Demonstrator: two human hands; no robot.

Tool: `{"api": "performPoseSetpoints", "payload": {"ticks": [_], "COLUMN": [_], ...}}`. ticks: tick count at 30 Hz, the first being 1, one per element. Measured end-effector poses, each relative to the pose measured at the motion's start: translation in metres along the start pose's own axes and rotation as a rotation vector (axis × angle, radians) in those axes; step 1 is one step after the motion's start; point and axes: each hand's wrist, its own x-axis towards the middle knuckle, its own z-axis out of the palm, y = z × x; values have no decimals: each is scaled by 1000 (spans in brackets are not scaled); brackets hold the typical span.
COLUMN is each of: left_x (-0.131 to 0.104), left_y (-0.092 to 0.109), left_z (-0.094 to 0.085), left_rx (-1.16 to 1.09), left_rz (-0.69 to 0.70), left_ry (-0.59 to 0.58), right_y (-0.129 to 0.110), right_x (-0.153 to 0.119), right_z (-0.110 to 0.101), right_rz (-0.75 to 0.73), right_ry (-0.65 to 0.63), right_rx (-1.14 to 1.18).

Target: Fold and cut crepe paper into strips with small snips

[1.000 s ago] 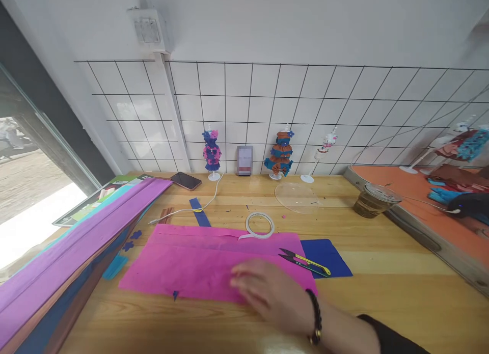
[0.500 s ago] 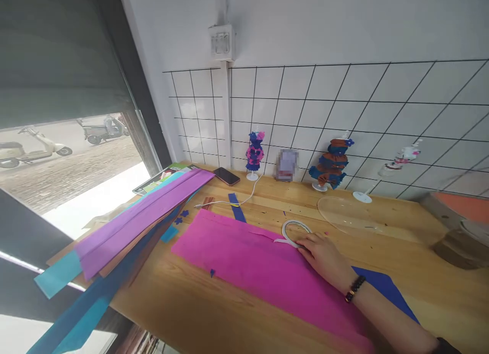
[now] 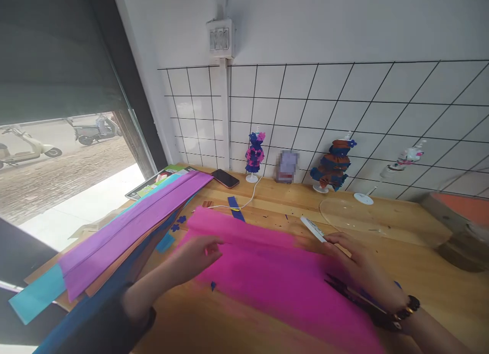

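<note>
The right hand (image 3: pixel 364 273) holds the tape roll (image 3: pixel 313 229) near the far edge of the pink cloth (image 3: pixel 267 282); the left hand (image 3: pixel 193 260) curls above it, its grip impossible to tell. Tape handling seems in hand; the next move calls for finding the loose end

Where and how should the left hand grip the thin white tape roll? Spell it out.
Pinch the thin white tape roll by its far-left rim, the left hand likely best coming from the left: it shows edge-on, that end jutting clear of the right hand.
</note>
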Motion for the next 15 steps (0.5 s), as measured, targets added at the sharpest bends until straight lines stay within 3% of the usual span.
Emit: {"api": "performPoseSetpoints", "payload": {"ticks": [2, 6, 15], "left_x": [18, 36, 48], "left_y": [-3, -5, -10], "left_z": [15, 32, 40], "left_rx": [79, 183, 358], "left_rz": [126, 312, 452], "left_ry": [68, 90, 37], "right_y": [2, 11, 52], "right_x": [-3, 3, 38], "right_z": [-5, -8, 19], "right_rz": [37, 11, -211], "right_ry": [12, 23, -120], "right_rx": [15, -64, -406]}}
